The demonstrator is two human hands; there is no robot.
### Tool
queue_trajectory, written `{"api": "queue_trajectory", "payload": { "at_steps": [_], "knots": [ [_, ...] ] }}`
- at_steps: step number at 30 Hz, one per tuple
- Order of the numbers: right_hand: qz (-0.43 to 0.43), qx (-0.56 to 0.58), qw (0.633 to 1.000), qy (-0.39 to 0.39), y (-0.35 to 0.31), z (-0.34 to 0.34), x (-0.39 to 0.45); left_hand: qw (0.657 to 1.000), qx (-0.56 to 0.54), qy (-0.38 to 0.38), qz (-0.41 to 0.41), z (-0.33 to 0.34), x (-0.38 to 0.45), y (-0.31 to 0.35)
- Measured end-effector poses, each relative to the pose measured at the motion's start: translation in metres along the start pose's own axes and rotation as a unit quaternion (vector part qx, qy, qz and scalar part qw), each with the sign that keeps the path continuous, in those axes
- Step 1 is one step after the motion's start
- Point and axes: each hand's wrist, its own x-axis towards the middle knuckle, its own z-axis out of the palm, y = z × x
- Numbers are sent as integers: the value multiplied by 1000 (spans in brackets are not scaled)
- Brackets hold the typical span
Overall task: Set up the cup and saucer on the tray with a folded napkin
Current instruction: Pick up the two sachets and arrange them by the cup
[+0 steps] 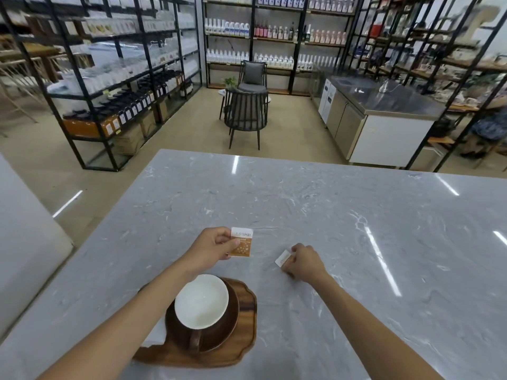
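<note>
A brown cup with a white inside stands on a dark brown saucer, handle toward me. Both rest on a wooden tray near the table's front edge. My left hand is above and beyond the tray, pinching a small white and orange packet upright by its left edge. My right hand rests on the table to the right, fingers closed on a second small packet that lies at the tabletop. No napkin is in view.
The grey marble table stretches far to the right and back. Beyond it stand two dark chairs, a steel counter and shelves of bottles.
</note>
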Motion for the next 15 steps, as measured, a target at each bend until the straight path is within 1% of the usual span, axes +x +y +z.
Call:
{"api": "queue_trajectory", "payload": {
  "at_steps": [4,7,8,9,10,11,13,15],
  "knots": [
    [-5,-36,999,2,-4,-1,-4,1000,4,11,-1,-1,-8,1],
    [-29,-82,996,37,-7,-1,-11,1000,6,8,2,-2,-16,3],
    [-40,-83,995,45,-8,-1,-13,1000,5,8,4,-2,-18,3],
    [-49,-61,996,43,-9,-1,-15,1000,6,9,6,-3,-20,4],
    [-50,-1,998,31,-9,-2,-17,1000,5,10,9,-4,-22,6],
    [-42,89,995,11,-11,-4,-20,1000,2,11,11,-5,-24,7],
    [-26,271,962,-12,-15,-12,-28,1000,-5,16,18,-6,-29,10],
    [-31,375,927,-2,-22,-22,-39,999,-1,24,30,-8,-34,13]
  ]
}}
